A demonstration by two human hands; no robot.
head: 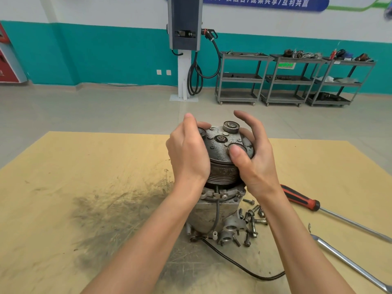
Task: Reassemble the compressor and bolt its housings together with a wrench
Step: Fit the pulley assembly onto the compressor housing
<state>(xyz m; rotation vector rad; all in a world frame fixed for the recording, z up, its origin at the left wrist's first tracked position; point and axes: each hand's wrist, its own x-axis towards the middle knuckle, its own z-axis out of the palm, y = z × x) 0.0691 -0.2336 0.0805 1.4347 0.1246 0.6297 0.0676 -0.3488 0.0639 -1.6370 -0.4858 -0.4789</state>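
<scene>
We grip the pulley head from both sides | left hand curled round its rim, right hand thumb on top, fingers spread | compressor upright on the mat, axis vertical | bolts nearer our right hand.

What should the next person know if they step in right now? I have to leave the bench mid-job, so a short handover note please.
Left hand and right hand both grip the pulley and clutch assembly from either side, on top of the upright compressor body.
Loose bolts lie on the board right of the body, none visibly fitted.
Red-handled screwdriver and a long steel tool lie further right, untouched.
Done: body stood up, pulley end placed on top.
Left: seat it, fit the bolts, tighten with a wrench.
</scene>
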